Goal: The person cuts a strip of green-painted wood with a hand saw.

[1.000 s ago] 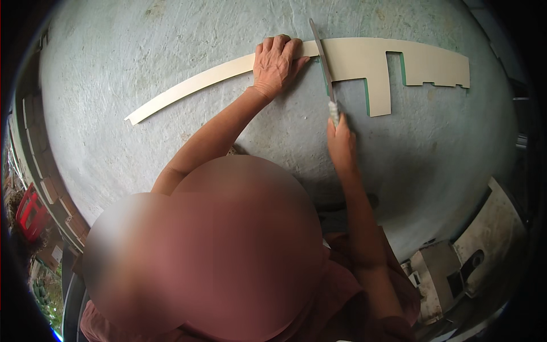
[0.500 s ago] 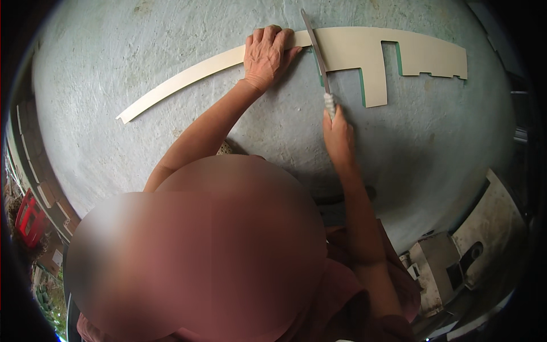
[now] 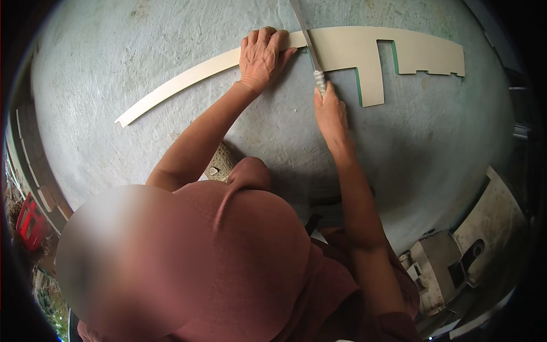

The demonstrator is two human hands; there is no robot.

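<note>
**Knife drawn across the cream board on the concrete floor**

A long cream board (image 3: pixel 353 48) lies flat on the grey concrete floor (image 3: pixel 142 51), near its far edge. The board's left part tapers into a thin strip that runs toward the floor's left edge; its right part is wider, with a tab hanging down and notches cut along its near side.

Over the last second your right hand has slid a little along the cut line with the knife, while your left hand has stayed planted in the same spot on the board. That suggests a cut under way across the board, not yet through.

Your left hand (image 3: pixel 261 57) is spread open, palm down, pressing the board just left of the blade. Your right hand (image 3: pixel 330 111) is closed around the pale wrapped handle of a long knife (image 3: pixel 305 37), whose blade lies across the board.
</note>
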